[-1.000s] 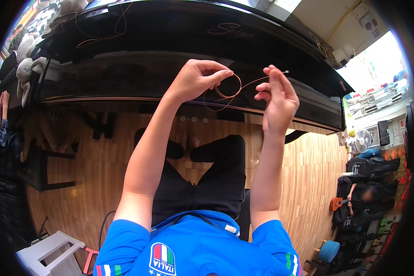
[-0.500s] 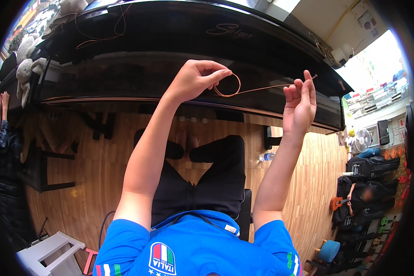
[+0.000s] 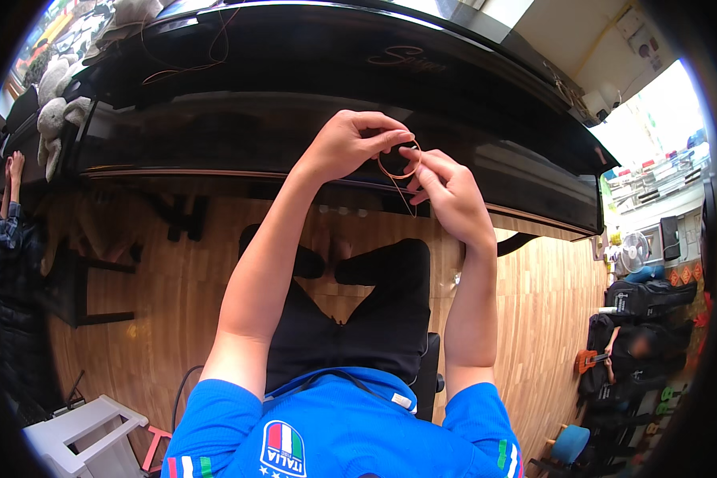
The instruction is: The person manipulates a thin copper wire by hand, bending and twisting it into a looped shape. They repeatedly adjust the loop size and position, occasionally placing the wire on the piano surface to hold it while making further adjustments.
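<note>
A thin copper-coloured cord (image 3: 391,173), coiled into a small loop, is held before the black piano (image 3: 239,127): the left hand (image 3: 346,147) pinches its top between thumb and forefinger, while the right hand (image 3: 454,193) curls partly closed at its right side, its grip there unclear. Should the left pinch slacken, the coil could spring open, and the hanging strand (image 3: 405,199) might tangle with it.

The black piano (image 3: 215,131), small guitar (image 3: 586,361) and instrument bags (image 3: 644,299) suggest a music room.
</note>
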### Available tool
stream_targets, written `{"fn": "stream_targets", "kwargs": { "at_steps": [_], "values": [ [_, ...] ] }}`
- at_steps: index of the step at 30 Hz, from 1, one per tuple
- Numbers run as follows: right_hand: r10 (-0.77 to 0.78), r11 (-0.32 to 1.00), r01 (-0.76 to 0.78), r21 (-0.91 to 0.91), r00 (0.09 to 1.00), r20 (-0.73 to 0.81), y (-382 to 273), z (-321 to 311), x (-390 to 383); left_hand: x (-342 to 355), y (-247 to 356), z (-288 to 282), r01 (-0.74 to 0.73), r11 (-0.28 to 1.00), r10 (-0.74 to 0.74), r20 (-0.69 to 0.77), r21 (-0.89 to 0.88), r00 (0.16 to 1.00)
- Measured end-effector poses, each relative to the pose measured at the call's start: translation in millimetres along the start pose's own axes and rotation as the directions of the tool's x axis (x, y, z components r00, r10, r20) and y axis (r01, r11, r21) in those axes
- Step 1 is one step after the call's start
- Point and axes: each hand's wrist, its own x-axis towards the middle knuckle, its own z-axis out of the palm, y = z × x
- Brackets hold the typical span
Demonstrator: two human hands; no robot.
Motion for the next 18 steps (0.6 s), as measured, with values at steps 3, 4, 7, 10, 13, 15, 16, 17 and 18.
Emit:
{"fn": "stream_targets", "kwargs": {
  "at_steps": [3,4,7,10,13,15,16,17,18],
  "values": [
    [-0.037,0.99,0.045,0.134,0.998,-0.058,-4,3,-2,0,0,0,0.012,1.0,-0.012,-0.009,-0.004,1.0],
    [-0.046,0.982,0.06,0.177,0.996,-0.081,-4,3,-3,0,1,1,0.02,1.0,-0.02,-0.012,-0.009,1.0],
    [-0.101,0.984,0.128,0.122,0.973,-0.205,5,9,1,0,1,0,0.07,0.997,-0.071,0.002,0.014,0.998],
    [-0.121,0.979,0.168,0.116,0.935,-0.333,6,12,6,0,-1,-1,0.086,0.996,-0.086,0.015,0.039,0.996],
    [-0.187,0.969,0.242,0.057,0.859,-0.476,1,9,10,1,-1,0,0.094,0.995,-0.095,0.017,0.033,0.995],
    [-0.137,0.925,0.292,0.244,0.853,-0.503,-4,0,9,0,-1,1,0.083,0.995,-0.083,0.007,0.051,0.997],
    [-0.115,0.877,0.327,0.351,0.853,-0.508,-5,-6,8,0,-1,2,0.078,0.995,-0.078,0.002,0.059,0.997],
    [-0.099,0.834,0.356,0.421,0.848,-0.521,-3,-14,8,0,-1,3,0.072,0.995,-0.071,-0.003,0.064,0.997],
    [-0.081,0.817,0.364,0.448,0.84,-0.536,-3,-20,7,-1,0,4,0.065,0.995,-0.065,-0.008,0.069,0.998]
  ]
}}
